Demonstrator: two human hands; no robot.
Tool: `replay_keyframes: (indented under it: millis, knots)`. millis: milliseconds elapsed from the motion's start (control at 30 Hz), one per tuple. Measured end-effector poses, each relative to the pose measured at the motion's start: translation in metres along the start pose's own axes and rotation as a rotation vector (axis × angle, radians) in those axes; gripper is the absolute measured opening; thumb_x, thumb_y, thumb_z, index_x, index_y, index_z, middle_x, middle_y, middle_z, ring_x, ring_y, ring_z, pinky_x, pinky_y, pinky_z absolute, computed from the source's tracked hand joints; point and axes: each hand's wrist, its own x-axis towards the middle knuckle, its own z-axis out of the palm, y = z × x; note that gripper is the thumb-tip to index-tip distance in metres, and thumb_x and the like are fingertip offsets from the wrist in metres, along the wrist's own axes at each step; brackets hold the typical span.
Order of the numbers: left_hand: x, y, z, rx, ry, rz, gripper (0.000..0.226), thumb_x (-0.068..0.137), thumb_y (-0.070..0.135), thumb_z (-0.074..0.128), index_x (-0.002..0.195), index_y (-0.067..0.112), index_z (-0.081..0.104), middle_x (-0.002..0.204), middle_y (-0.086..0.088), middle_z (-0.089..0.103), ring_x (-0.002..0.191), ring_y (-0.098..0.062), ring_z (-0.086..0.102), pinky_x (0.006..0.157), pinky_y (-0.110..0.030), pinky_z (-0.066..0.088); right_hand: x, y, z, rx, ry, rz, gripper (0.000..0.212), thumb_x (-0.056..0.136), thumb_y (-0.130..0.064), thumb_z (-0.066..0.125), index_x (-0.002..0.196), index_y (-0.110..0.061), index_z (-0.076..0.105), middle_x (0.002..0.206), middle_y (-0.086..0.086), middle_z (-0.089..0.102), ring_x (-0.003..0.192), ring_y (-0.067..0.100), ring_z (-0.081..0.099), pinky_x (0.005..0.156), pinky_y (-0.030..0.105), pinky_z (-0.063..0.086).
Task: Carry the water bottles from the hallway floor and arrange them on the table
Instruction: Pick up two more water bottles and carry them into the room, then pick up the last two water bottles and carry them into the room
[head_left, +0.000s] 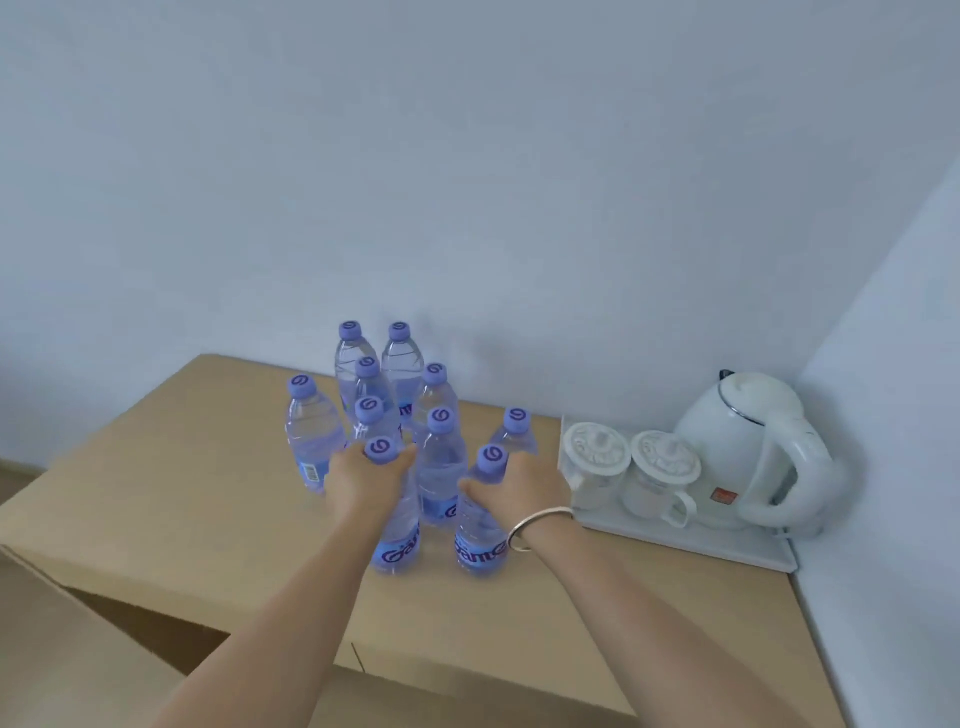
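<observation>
— Starting at the left: a clear plastic water bottle with a purple cap (310, 434), standing alone on the tan wooden table (171, 483), apart from the hands.

— Then the cluster of identical purple-capped bottles (402, 364) behind, upright, packed close near the wall. Nearer, the left hand (363, 480), fingers curled round the shoulder of the front-left bottle (396, 525), just under its cap. Base down on the table, by the look of it.

— Full, so probably weighty for the size. Thin walls, likely to dent under a hard squeeze, and smooth below the label. Best taken high, at the neck or shoulder, where stiffest.

— Same story further right: right hand (519, 488), with a silver bangle (535, 527) at the wrist, wrapped round the neck of the front-right bottle (480, 535), thumb on the near side. Both forearms stretched forward, nearly parallel, palms turned inward.

— Between the two, one more bottle (441, 467), untouched. Tight spacing; a knock could topple neighbours.

— Far right, well apart: a white tray (727, 551) with two lidded glass cups (628, 467) and a white electric kettle (748, 441).
</observation>
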Motion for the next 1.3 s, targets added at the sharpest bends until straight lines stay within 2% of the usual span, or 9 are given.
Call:
replay_keyframes:
  millis: [67,167,300,433,667,767,900,1067,1300]
  knots:
    - [0.009,0.005,0.001,0.069,-0.011,0.078,0.046,0.074,0.034,0.075,0.056,0.015,0.038,0.054,-0.001,0.043,0.051,-0.018,0.041,0.050,-0.028,0.032,0.003,-0.010,0.005,-0.007,0.029,0.027,0.038,0.071,-0.057,0.058,0.071,-0.019,0.057,0.065,0.000,0.055,0.064,0.023,0.054,0.057,0.025,0.035]
    - [0.018,0.028,0.004,0.142,-0.058,0.253,0.028,0.075,0.039,0.073,0.077,0.019,0.055,0.084,0.002,0.056,0.076,-0.015,0.054,0.065,-0.029,0.040,0.004,-0.017,0.011,0.017,0.061,0.075,0.032,0.073,-0.053,0.057,0.066,-0.022,0.052,0.059,-0.004,0.050,0.065,0.023,0.054,0.059,0.026,0.035]
    - [0.019,0.044,0.007,0.159,-0.146,0.402,0.021,0.079,0.034,0.070,0.089,0.018,0.060,0.099,0.001,0.060,0.087,-0.015,0.055,0.071,-0.030,0.040,-0.003,-0.019,0.016,0.103,0.133,0.137,0.032,0.070,-0.054,0.059,0.078,-0.023,0.053,0.059,-0.009,0.047,0.058,0.014,0.049,0.047,0.021,0.026]
    - [0.017,0.043,0.008,0.212,-0.219,0.441,0.016,0.083,0.034,0.065,0.088,0.019,0.061,0.103,0.000,0.061,0.087,-0.015,0.054,0.072,-0.031,0.040,-0.011,-0.023,0.017,0.108,0.121,0.143,0.031,0.072,-0.054,0.062,0.073,-0.027,0.048,0.060,-0.010,0.046,0.061,0.015,0.048,0.048,0.021,0.027]
    - [0.007,0.040,0.002,0.355,-0.274,0.536,0.013,0.084,0.029,0.062,0.090,0.017,0.062,0.099,0.001,0.061,0.083,-0.016,0.052,0.067,-0.030,0.036,-0.036,-0.017,0.020,0.259,0.118,0.153,0.028,0.077,-0.044,0.066,0.082,-0.028,0.044,0.075,-0.013,0.047,0.068,0.008,0.046,0.051,0.011,0.026]
    - [-0.011,0.037,0.006,0.406,-0.327,0.628,0.014,0.084,0.027,0.060,0.089,0.015,0.062,0.100,-0.001,0.059,0.085,-0.019,0.052,0.067,-0.030,0.039,-0.048,-0.010,0.019,0.184,0.110,0.212,0.037,0.078,-0.046,0.061,0.100,-0.017,0.054,0.092,-0.005,0.056,0.088,0.018,0.057,0.067,0.023,0.035]
    - [-0.038,0.033,0.015,0.475,-0.375,0.685,0.020,0.084,0.025,0.060,0.100,0.012,0.063,0.108,-0.006,0.055,0.094,-0.027,0.054,0.071,-0.033,0.042,-0.067,0.007,0.010,0.037,0.122,0.231,0.029,0.083,-0.037,0.049,0.099,-0.015,0.058,0.100,0.008,0.062,0.098,0.031,0.060,0.069,0.028,0.036]
    - [-0.086,0.039,0.035,0.489,-0.288,0.780,0.028,0.080,0.021,0.062,0.106,0.010,0.063,0.116,-0.008,0.050,0.110,-0.029,0.045,0.079,-0.037,0.040,-0.123,0.062,-0.015,0.062,0.132,0.355,0.049,0.088,-0.041,0.051,0.127,-0.013,0.050,0.133,0.007,0.052,0.121,0.026,0.049,0.095,0.033,0.039]
    - [-0.229,0.031,0.089,0.499,-0.650,0.832,0.030,0.083,0.026,0.059,0.110,0.015,0.061,0.118,-0.004,0.054,0.107,-0.024,0.053,0.078,-0.031,0.040,-0.243,0.145,-0.065,0.121,0.262,0.525,0.047,0.086,-0.037,0.053,0.127,-0.014,0.050,0.128,0.004,0.056,0.115,0.023,0.054,0.091,0.032,0.042]
